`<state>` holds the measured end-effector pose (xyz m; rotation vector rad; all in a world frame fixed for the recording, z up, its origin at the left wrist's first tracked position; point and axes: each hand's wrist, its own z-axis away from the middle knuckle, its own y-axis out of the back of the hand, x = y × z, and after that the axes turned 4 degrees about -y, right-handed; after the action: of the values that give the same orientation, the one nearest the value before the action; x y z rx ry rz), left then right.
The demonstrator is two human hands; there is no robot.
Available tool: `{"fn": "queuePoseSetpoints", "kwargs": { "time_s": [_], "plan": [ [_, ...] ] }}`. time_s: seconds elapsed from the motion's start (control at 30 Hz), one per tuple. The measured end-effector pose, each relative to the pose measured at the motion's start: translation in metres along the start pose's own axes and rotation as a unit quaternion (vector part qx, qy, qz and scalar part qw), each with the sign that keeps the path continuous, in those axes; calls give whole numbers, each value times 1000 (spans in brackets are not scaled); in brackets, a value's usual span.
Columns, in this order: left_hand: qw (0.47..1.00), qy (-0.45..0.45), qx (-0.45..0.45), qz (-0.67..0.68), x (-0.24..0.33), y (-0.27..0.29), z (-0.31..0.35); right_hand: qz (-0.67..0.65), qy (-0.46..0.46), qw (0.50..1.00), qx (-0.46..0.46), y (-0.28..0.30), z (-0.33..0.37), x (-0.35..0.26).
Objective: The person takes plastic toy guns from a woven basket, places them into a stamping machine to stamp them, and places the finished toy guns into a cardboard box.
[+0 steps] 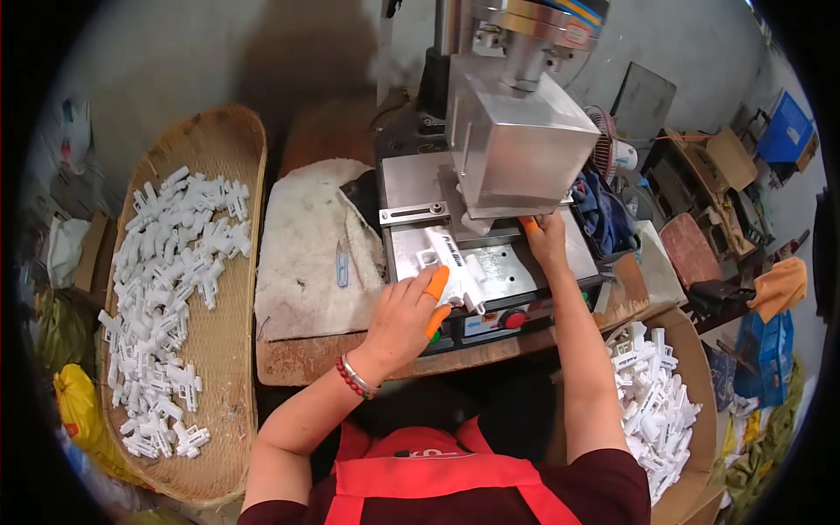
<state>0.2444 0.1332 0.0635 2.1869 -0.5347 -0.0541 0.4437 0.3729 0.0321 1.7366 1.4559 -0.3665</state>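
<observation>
One wht plastic gun (pixel 458 273); in L hand (pixel 401 317); boxy metal press (pixel 525 162)

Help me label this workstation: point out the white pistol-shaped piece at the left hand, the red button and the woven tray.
White pistol-shaped piece (pixel 461 281): head view, middle of its body.
Red button (pixel 513 318): head view, centre of its cap.
Woven tray (pixel 227 372): head view, bare floor.

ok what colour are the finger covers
Orange; the finger covers show best in the head view.

A workshop, shown by its metal press (pixel 525 157), wicker basket (pixel 223 376) and carton (pixel 698 372) of white plastic pieces (pixel 652 402).
</observation>
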Motion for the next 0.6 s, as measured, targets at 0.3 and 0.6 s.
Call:
{"fn": "queuePoseSetpoints", "kwargs": {
  "time_s": [0.3,0.6],
  "plan": [
    [995,64,72,15,-15,-23,-29,209,-49,958,191,206,85,-90],
    [988,125,72,-56,-15,-129,-129,248,-203,944,84,270,192,-86]
  ]
}}
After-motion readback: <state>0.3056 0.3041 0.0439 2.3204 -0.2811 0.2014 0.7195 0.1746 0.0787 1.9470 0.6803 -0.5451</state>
